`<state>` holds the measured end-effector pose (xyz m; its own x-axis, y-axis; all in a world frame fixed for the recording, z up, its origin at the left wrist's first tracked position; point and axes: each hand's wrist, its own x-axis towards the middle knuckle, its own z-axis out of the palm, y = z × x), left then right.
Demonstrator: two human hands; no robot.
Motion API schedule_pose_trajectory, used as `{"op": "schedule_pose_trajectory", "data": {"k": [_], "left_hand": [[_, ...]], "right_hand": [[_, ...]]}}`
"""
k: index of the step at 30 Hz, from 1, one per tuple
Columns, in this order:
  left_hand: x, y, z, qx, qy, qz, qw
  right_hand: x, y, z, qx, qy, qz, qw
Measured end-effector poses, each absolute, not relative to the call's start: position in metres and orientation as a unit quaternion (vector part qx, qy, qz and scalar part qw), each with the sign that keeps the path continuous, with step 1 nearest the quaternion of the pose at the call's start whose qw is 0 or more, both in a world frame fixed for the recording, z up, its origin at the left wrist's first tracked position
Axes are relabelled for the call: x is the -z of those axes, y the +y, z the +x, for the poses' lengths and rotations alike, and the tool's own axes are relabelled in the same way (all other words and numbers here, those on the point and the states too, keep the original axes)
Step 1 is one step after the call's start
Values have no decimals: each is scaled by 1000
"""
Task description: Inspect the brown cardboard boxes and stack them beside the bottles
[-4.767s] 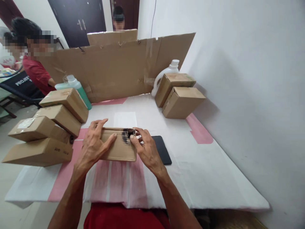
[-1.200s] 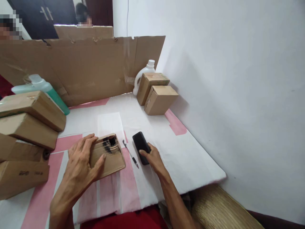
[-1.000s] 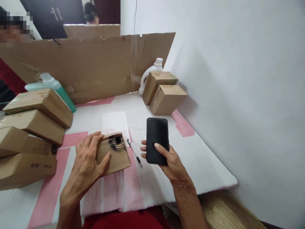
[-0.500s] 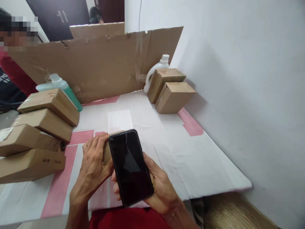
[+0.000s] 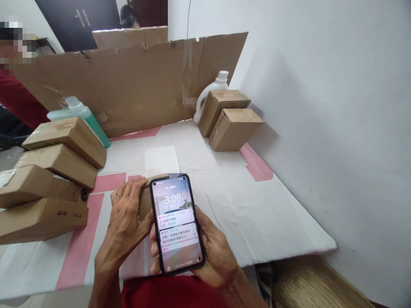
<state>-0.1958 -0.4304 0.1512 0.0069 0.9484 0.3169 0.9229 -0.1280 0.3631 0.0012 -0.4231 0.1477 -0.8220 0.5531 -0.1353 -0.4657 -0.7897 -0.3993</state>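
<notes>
My right hand (image 5: 213, 250) holds a black smartphone (image 5: 177, 222) upright in front of me, its lock screen lit and showing 3:08 with notifications. Behind the phone, my left hand (image 5: 128, 216) rests on a small cardboard box (image 5: 145, 203) lying on the white and pink table cover (image 5: 257, 209); its fingers curl over the box's left end. The phone hides most of that box and the pen beside it.
A stack of several brown boxes (image 5: 51, 171) sits at the left with a green bottle (image 5: 84, 117) behind it. Two boxes (image 5: 231, 119) and a white jug (image 5: 212, 92) stand at the back right against a cardboard screen (image 5: 135, 81). A person in red (image 5: 19, 98) sits at far left.
My right hand let go of the pen, picked the phone off the table, and raised it in front of the box. The phone's screen, dark half a second ago, is now lit.
</notes>
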Motion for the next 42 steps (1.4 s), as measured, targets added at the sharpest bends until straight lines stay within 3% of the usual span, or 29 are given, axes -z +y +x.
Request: {"op": "schedule_pose_trajectory", "data": {"k": [6, 15, 19, 22, 26, 32, 39, 42], "left_hand": [[-150, -429, -195, -246, 660, 709, 31], [-143, -409, -210, -249, 665, 704, 4], [-146, -392, -215, -238, 678, 695, 6], [-150, -383, -218, -233, 685, 690, 8], [-155, -373, -224, -236, 688, 686, 34], [-163, -359, -236, -249, 683, 676, 118], [-155, -358, -265, -432, 634, 609, 202], [-125, -352, -277, -595, 575, 481, 288]], "right_hand": [[-148, -428, 4, -932, -163, -131, 295], [-132, -390, 31, -852, -240, -220, 410], [-86, -338, 56, -733, -328, -389, 452], [-36, -304, 68, -547, -480, -527, 439], [11, -287, 75, -444, -553, -583, 396], [27, -292, 77, -323, -608, -631, 358], [20, -296, 72, -245, -649, -628, 353], [6, -301, 42, -333, -712, -497, 368]]}}
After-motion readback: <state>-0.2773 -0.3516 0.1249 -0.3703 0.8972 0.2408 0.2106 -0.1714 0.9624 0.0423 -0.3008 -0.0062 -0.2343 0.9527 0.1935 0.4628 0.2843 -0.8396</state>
